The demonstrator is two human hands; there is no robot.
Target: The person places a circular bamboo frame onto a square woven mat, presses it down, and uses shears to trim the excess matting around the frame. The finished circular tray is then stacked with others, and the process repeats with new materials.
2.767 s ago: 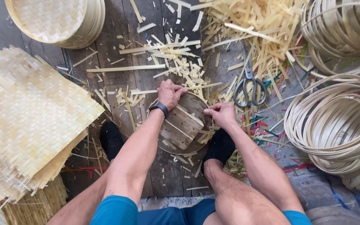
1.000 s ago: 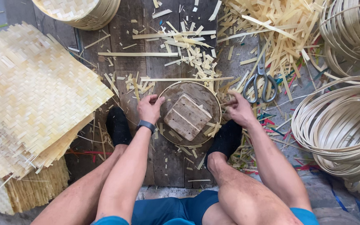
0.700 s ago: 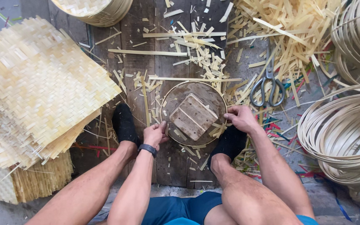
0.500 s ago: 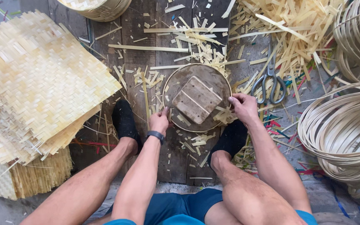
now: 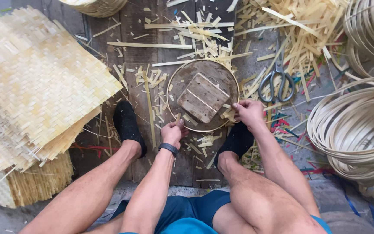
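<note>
We are looking straight down at a round wooden form (image 5: pixel 204 96) with a thin bamboo hoop around its rim, sitting at the centre of the frame on the dark floor planks (image 5: pixel 139 56). A square block of wooden slats (image 5: pixel 202 97) lies on top of it, turned at an angle. Our left hand (image 5: pixel 172 132) sits at the lower left edge of the round form, fingers curled in against the rim, a dark watch (image 5: pixel 168 148) on the wrist. Our right hand (image 5: pixel 248 112) is at the right edge, fingertips pinched onto the hoop. So the two hands are apart, one on each side of the form, both closed on its rim. Our feet in black shoes flank the piece: the left shoe (image 5: pixel 127 125) to the lower left, the right shoe (image 5: pixel 237 139) just below the right hand. Scissors (image 5: pixel 277 79) lie to the right of the form, in the upper right part of the frame, among loose bamboo strips (image 5: pixel 291 30). More short offcuts (image 5: pixel 195 39) are scattered above the form. A stack of woven bamboo mats (image 5: pixel 35 86) fills the left side. Coils of bamboo hoops (image 5: pixel 356 125) are piled along the right edge, and the rim of a woven basket (image 5: pixel 96 5) shows at the top.
</note>
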